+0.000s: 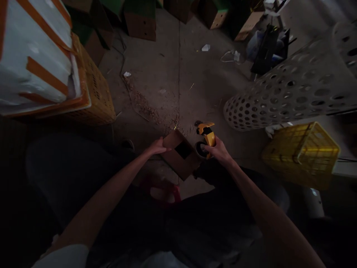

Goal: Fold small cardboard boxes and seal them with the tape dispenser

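Observation:
My left hand (158, 146) grips the left edge of a small brown cardboard box (174, 139), which is held tilted above the floor. A dark square patch (183, 149) shows on the face of the box. At the box's right side, my right hand (220, 150) is wrapped round a yellow and black tape dispenser (209, 139). A tape roll (199, 149) sits on the dispenser, close to the box's right edge. Whether the tape touches the box, I cannot tell. Between my legs, below the box, is a red stool (176, 193), partly hidden.
A yellow crate (102, 98) with a taped white foam box (41, 44) stands at left. On the right are a perforated white basket (267, 96) and a yellow crate (304, 156). Cardboard boxes (139, 24) line the back. Brown crumbs (147, 109) litter the floor.

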`<action>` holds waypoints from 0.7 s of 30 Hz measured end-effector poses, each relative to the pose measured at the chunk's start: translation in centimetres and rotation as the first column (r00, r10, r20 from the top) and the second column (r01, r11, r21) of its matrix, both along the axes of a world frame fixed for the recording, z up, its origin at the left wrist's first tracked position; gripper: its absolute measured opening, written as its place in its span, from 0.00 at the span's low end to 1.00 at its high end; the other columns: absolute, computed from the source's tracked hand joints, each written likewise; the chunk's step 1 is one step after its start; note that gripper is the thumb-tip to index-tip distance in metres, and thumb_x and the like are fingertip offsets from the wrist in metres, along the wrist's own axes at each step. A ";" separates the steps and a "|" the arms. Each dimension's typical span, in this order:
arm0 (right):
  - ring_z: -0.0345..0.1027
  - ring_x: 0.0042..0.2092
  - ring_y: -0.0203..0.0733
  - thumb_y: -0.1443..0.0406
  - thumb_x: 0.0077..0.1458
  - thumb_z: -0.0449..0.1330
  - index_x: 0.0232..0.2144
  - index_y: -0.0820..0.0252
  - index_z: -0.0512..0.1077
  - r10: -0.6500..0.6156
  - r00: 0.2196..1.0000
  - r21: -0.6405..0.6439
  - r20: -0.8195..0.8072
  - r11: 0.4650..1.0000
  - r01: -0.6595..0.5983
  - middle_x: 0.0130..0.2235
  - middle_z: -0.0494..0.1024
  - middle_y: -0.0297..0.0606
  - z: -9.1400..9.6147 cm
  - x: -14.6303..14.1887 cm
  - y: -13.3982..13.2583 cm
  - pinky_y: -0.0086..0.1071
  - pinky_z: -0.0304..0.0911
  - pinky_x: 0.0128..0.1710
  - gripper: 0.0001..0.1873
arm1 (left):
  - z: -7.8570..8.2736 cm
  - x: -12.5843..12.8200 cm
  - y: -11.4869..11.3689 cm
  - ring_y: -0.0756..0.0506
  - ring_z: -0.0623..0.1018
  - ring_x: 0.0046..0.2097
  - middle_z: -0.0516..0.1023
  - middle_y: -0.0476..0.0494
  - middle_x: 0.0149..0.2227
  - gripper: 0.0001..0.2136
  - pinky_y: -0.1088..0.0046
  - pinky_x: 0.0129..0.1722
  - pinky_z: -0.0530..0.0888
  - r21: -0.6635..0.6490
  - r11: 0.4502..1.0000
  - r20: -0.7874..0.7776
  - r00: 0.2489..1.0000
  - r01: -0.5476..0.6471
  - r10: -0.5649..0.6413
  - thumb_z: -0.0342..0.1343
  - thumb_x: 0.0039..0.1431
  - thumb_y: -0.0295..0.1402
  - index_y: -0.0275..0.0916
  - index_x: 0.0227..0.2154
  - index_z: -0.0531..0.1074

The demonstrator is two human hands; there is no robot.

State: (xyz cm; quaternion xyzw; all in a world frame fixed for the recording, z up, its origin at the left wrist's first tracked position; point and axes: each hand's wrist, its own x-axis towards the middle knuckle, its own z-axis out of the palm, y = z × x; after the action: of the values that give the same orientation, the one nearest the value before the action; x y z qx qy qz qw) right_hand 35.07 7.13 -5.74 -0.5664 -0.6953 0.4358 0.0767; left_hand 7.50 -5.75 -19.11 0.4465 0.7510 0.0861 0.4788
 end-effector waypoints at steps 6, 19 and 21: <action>0.65 0.36 0.39 0.59 0.42 0.64 0.43 0.60 0.69 0.074 0.996 0.096 0.047 0.992 -0.079 0.36 0.73 0.34 0.5 -0.1 -0.9 0.31 0.61 0.35 0.24 | -1.5 -0.4 -0.4 0.32 0.76 0.57 0.76 0.29 0.55 0.39 0.62 0.52 0.73 0.051 0.999 0.046 0.999 -0.002 -0.001 0.66 0.48 0.52 0.34 0.58 0.64; 0.69 0.34 0.41 0.59 0.41 0.64 0.42 0.58 0.68 0.118 0.989 0.083 0.084 0.989 -0.125 0.34 0.76 0.34 -4.4 -2.1 -6.9 0.31 0.61 0.33 0.23 | -1.3 -0.1 0.0 0.36 0.76 0.59 0.75 0.35 0.59 0.41 0.65 0.56 0.73 0.133 0.991 0.116 0.993 -0.011 -0.005 0.67 0.47 0.51 0.38 0.61 0.62; 0.69 0.34 0.42 0.59 0.42 0.65 0.42 0.57 0.68 0.115 0.990 0.100 0.082 0.987 -0.123 0.34 0.76 0.34 -4.9 -2.3 -7.4 0.31 0.61 0.32 0.23 | -1.0 0.0 0.3 0.38 0.75 0.59 0.75 0.36 0.60 0.42 0.67 0.56 0.73 0.143 0.990 0.094 0.996 -0.008 -0.005 0.67 0.47 0.52 0.40 0.62 0.62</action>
State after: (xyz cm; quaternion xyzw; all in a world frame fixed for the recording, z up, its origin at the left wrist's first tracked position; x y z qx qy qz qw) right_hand 32.76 -0.26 -10.60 -0.5352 -0.7520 0.3809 0.0537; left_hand 7.50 -5.48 -20.09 0.4747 0.7197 0.1614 0.4802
